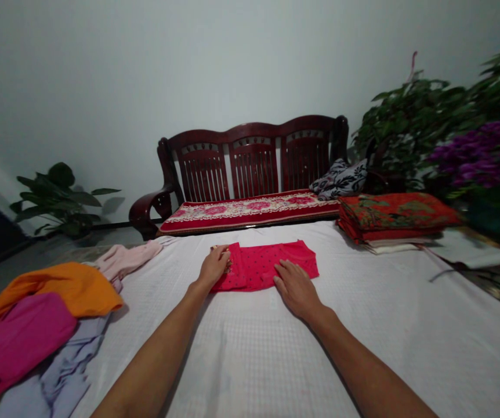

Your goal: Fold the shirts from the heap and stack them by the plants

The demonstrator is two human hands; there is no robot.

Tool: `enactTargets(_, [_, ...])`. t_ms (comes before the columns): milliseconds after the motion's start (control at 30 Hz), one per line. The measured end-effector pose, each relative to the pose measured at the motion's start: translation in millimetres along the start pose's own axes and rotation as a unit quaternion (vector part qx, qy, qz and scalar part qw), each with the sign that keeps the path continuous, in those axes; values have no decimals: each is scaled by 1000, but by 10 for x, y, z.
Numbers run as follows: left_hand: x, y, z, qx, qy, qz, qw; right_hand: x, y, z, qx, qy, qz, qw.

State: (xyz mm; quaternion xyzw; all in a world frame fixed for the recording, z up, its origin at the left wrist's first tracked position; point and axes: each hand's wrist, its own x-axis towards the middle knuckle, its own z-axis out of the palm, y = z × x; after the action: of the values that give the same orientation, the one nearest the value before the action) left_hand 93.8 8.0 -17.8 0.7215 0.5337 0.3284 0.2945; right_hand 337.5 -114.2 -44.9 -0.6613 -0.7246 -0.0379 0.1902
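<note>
A red garment [258,266] with small dark dots lies folded into a flat, narrow strip on a white checked cloth [254,348]. Its left end shows a folded-over flap with a patterned patch. My left hand [214,268] rests on that left end, fingers laid over the fabric and pointing right. Toward the right part of the garment, my right hand [297,288] lies palm down, its fingers apart and touching the lower edge. Neither hand lifts the fabric. The garment's underside is hidden.
On the left lie an orange garment [58,290], a magenta one [24,339], a grey-blue one [65,360] and a pale pink one [130,258]. A folded red patterned stack [400,215] sits back right. Behind stands a wooden bench [254,159], with plants [419,116] at right.
</note>
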Motion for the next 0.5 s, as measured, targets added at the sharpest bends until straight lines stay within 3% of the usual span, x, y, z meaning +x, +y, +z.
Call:
enactTargets(100, [-121,-38,133,214,-60,106,969,0,1,7,-1,-3,-5,1000])
enactTargets(233, [-270,-86,291,351,-76,144,922,-6,-4,17,-3,-6,-10,1000])
enactTargets(300, [-285,-106,314,356,-77,140,921,-11,-13,10,-4,-12,-10,1000])
enactTargets(400, [-247,-131,286,301,-79,130,941,-17,-24,-8,-2,-18,-8,1000])
enactTargets(500, [-176,-152,187,188,-20,113,975,-18,-21,-17,9,-14,-2,1000])
